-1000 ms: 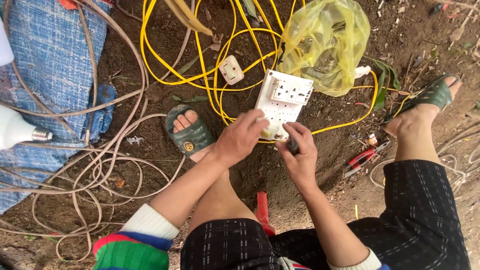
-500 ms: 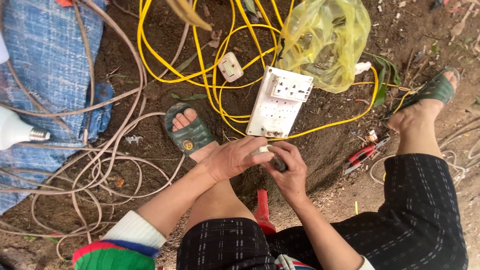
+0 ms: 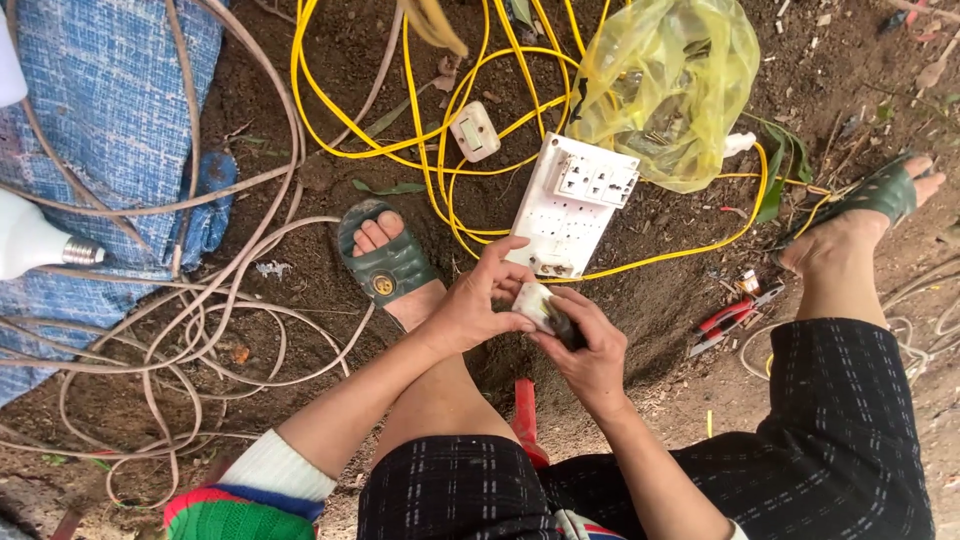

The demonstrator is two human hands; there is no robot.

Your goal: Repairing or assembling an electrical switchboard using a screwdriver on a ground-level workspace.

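left hand [image 3: 478,305]: fingers curled, pinching, just below white socket board [image 3: 572,205] | right hand [image 3: 590,350]: closed in grip, touching left hand, below board | forearms: converging upward

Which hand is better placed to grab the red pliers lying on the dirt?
Probably the right hand: the red pliers lie on its side, while the left hand grips the small white piece.

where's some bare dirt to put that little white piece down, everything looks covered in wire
Bare soil lies between the green sandal and the white socket board, and right of the board toward the red pliers. Crowded: yellow cable loops above, tan wire coils left. Both hands hold the white piece.
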